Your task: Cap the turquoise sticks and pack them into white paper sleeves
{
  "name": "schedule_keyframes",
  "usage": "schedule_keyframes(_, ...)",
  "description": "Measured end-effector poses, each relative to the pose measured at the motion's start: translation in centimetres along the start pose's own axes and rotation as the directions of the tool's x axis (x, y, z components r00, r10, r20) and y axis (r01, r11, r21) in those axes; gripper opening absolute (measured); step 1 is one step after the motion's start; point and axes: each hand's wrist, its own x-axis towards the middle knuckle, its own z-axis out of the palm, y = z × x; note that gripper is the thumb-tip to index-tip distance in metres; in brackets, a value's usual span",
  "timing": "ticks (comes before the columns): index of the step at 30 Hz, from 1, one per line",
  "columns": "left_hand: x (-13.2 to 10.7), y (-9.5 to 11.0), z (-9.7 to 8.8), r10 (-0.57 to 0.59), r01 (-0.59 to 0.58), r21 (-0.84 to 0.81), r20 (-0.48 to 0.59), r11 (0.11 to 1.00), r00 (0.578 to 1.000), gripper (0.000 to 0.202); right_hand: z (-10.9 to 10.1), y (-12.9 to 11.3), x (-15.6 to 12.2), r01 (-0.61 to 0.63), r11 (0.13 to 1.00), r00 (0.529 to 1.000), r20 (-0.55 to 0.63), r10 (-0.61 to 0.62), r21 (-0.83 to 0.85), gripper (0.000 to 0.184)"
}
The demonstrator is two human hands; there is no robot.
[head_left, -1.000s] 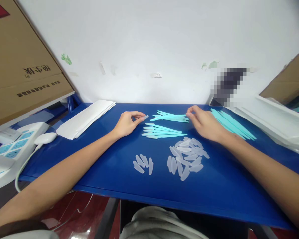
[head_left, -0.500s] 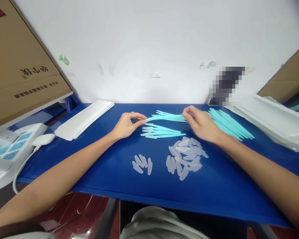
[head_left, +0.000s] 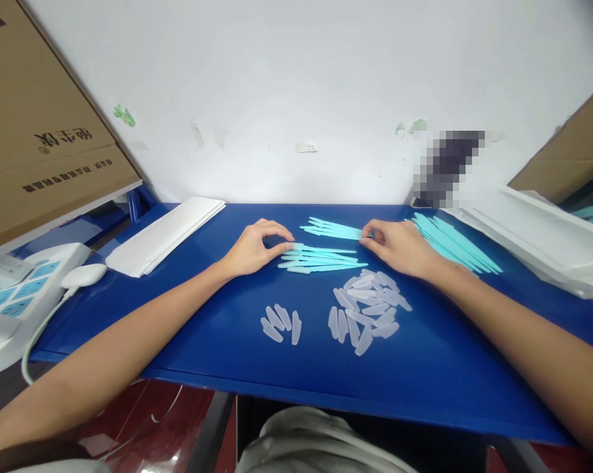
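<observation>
My left hand is at the left end of a near row of turquoise eyebrow razors, its thumb and index finger closed on the head of the uppermost razor. Behind that row a second fanned bunch of eyebrow razors lies with its heads to the left. My right hand pinches the handle ends of this bunch; its other fingers are curled in. In front of the razors are a pile of translucent blade covers and, to its left, a small group of covers.
More eyebrow razors lie beyond my right wrist, beside a white tray. Folded white sheets rest on the blue table at left. A power strip with a white plug and a cardboard box stand further left.
A razor stretched between my hands has come away from the far bunch and lies on the near row. My left hand has lowered slightly; my right hand has shifted a little left.
</observation>
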Motion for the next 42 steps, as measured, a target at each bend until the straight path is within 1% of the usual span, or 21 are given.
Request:
schedule_keyframes(3,-0.1,1.2,-0.3,0.089,-0.088,0.039,-0.010,0.995,0.996,0.017,0.1,0.1,0.0,-0.013,1.000,0.999,0.036,0.013,0.008,0.020)
schedule_keyframes(5,-0.3,2.7,-0.3,0.172,-0.174,0.049,0.040,0.983,0.984,0.017,0.1,0.1,0.0,-0.016,0.999,0.998,0.056,0.013,0.039,0.021)
schedule_keyframes(6,-0.5,3.6,-0.2,0.225,-0.230,0.049,0.080,0.972,0.971,0.017,0.1,0.1,0.0,-0.017,0.999,0.998,0.060,0.014,0.051,0.022)
schedule_keyframes(8,-1.1,5.6,0.2,0.342,-0.357,0.044,0.200,0.933,0.918,0.016,0.0,0.1,-0.1,-0.019,0.998,0.998,0.064,0.015,0.060,0.022)
schedule_keyframes(9,-1.4,6.6,0.5,0.400,-0.425,0.043,0.265,0.904,0.878,0.017,0.0,0.1,-0.1,-0.020,0.998,0.998,0.064,0.017,0.059,0.022)
schedule_keyframes(11,-2.0,8.1,1.2,0.469,-0.517,0.035,0.372,0.856,0.801,0.018,0.0,0.1,0.0,-0.018,0.998,0.998,0.062,0.015,0.053,0.022)
schedule_keyframes(12,-2.2,8.6,1.5,0.487,-0.543,0.030,0.404,0.839,0.774,0.019,0.0,0.1,0.0,-0.014,0.999,0.998,0.061,0.011,0.049,0.023)
schedule_keyframes(13,-2.4,8.9,1.7,0.494,-0.556,0.025,0.426,0.831,0.758,0.021,0.0,0.2,0.0,-0.008,0.999,0.998,0.058,0.005,0.045,0.023)
schedule_keyframes(14,-2.6,9.0,1.8,0.495,-0.558,0.021,0.436,0.829,0.752,0.022,-0.1,0.2,0.0,-0.001,0.999,0.999,0.054,-0.001,0.041,0.023)
schedule_keyframes(19,-2.5,8.3,1.6,0.461,-0.524,0.020,0.449,0.851,0.765,0.021,-0.1,0.4,0.1,0.002,1.000,0.998,0.070,-0.004,0.022,0.022)
schedule_keyframes(26,-2.2,8.0,1.3,0.464,-0.528,0.023,0.446,0.849,0.765,0.020,0.0,0.6,0.1,0.013,0.999,0.998,0.065,-0.015,0.032,0.023)
schedule_keyframes(33,-2.2,7.6,1.4,0.512,-0.616,0.091,0.468,0.783,0.720,0.025,0.1,0.6,0.1,-0.015,1.000,0.995,0.098,0.016,-0.007,0.020)
schedule_keyframes(36,-2.3,7.7,1.3,0.516,-0.627,0.116,0.464,0.770,0.720,0.027,0.4,1.0,0.1,0.019,0.999,0.995,0.101,-0.014,-0.050,0.023)
schedule_keyframes(38,-2.2,7.7,1.2,0.508,-0.603,0.107,0.436,0.791,0.743,0.026,0.6,1.2,0.0,0.052,0.995,0.994,0.100,-0.044,-0.085,0.025)
schedule_keyframes(39,-2.1,7.6,1.2,0.496,-0.573,0.090,0.403,0.814,0.769,0.026,0.7,1.3,0.0,0.067,0.993,0.994,0.098,-0.057,-0.099,0.026)
schedule_keyframes(40,-1.9,7.4,1.1,0.475,-0.527,0.067,0.351,0.847,0.807,0.026,0.8,1.3,-0.1,0.079,0.991,0.993,0.095,-0.069,-0.111,0.027)
schedule_keyframes(42,-1.5,6.7,0.9,0.377,-0.386,0.013,0.186,0.923,0.907,0.024,0.8,1.1,-0.2,0.094,0.988,0.993,0.086,-0.084,-0.121,0.026)
